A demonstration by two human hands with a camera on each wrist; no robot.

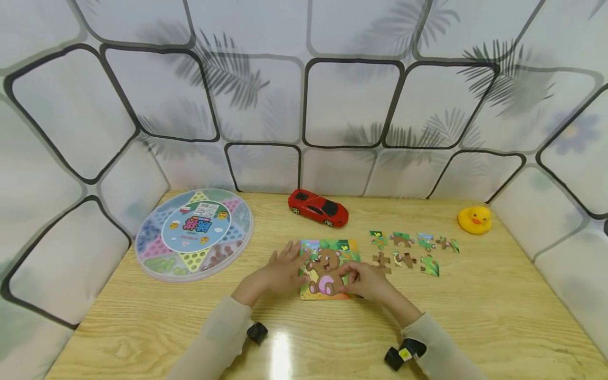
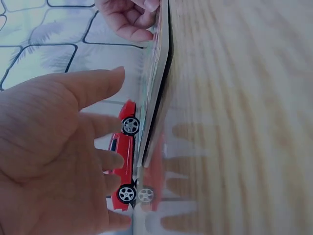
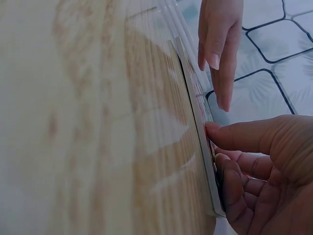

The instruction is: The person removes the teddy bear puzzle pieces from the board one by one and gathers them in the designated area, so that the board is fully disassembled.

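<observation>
Your left hand lies flat, fingers spread, on the puzzle board; right hand fingers pinch its edge. Board may skid on the counter, scattering loose pieces.

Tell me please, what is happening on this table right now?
A person works on a bear jigsaw puzzle board lying on the wooden table. The left hand rests with straight fingers at the board's left edge, while the right hand has its fingers curled on the board's right side. Seven loose puzzle pieces lie to the right of the board. A red toy car, a yellow rubber duck and a round game box stand further away.
</observation>
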